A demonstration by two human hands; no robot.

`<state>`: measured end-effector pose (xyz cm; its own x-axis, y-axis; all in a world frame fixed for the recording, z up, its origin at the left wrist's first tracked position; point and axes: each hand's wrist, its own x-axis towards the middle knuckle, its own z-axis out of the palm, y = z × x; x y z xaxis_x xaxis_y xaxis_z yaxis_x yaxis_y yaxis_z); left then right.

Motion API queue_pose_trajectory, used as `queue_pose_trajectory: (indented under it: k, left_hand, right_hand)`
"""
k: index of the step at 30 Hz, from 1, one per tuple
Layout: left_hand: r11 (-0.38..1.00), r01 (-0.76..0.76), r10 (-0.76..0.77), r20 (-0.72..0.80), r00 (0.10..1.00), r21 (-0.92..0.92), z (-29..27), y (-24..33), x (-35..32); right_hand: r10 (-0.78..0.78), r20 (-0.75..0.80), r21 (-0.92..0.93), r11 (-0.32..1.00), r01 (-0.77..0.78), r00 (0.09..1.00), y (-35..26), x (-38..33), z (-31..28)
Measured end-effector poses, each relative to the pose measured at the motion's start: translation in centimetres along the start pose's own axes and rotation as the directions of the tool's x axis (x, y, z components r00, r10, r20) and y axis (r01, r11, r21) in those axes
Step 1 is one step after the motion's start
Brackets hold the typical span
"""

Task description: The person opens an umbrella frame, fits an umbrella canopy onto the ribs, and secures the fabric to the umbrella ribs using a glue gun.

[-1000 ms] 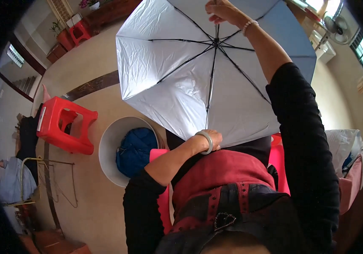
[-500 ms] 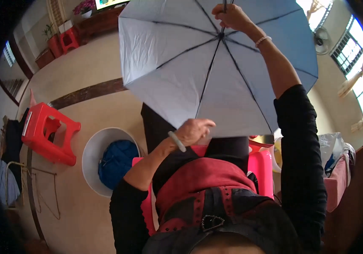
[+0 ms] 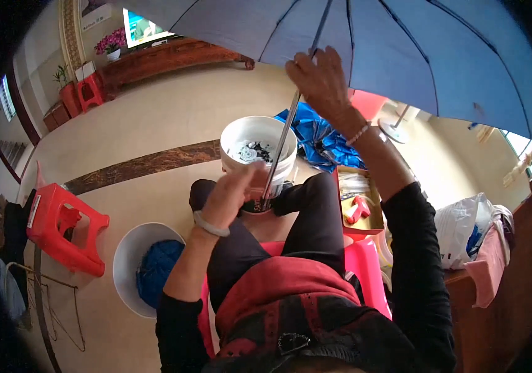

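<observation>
A blue-grey umbrella [image 3: 396,59] is spread above my legs, its dark ribs showing and part of the canopy beyond the top edge. My right hand [image 3: 323,84] is closed round its metal shaft [image 3: 287,127], just below the canopy. The shaft slants down toward my knees. Beside its lower part is my left hand [image 3: 225,196], slightly blurred, fingers stretched out and apparently holding nothing. Behind the shaft, between my feet and the far floor, stands a white bucket [image 3: 231,129] with small black and white pieces inside.
Blue folded fabric [image 3: 328,138] lies beyond my right knee, near a shallow box [image 3: 370,225] holding a red glue-gun-shaped tool [image 3: 357,210]. At left are a white tub [image 3: 128,280] with blue cloth [image 3: 159,267], a red stool [image 3: 67,227] and a wire frame [image 3: 54,298]. A plastic bag [image 3: 455,227] sits right.
The umbrella has swung up and to the right, uncovering the bucket, blue fabric and box. My right hand has come lower, and my left hand has shifted left beside the shaft.
</observation>
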<state>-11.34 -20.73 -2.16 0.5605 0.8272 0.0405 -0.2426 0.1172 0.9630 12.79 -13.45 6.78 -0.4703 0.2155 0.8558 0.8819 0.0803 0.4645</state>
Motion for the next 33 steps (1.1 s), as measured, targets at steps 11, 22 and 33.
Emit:
queue_pose_trajectory:
  k: [11,22,33]
  left_hand:
    - [0.784,-0.309,0.385,-0.030,0.922,0.538,1.3,-8.6,-2.5]
    - [0.764,-0.149,0.251,-0.077,0.965,0.628,0.3,-7.8,-5.8]
    - [0.581,-0.140,0.299,-0.051,0.953,0.802,0.1,-6.7,-5.9]
  right_hand:
    - [0.322,0.053,0.324,0.890,-0.321,0.945,-3.8,-0.4,-1.3]
    - [0.729,0.348,0.755,0.154,-0.638,0.589,1.1,-1.6,3.9]
    - [0.617,0.643,0.765,-0.523,-0.376,0.452,5.1,-1.8,2.1]
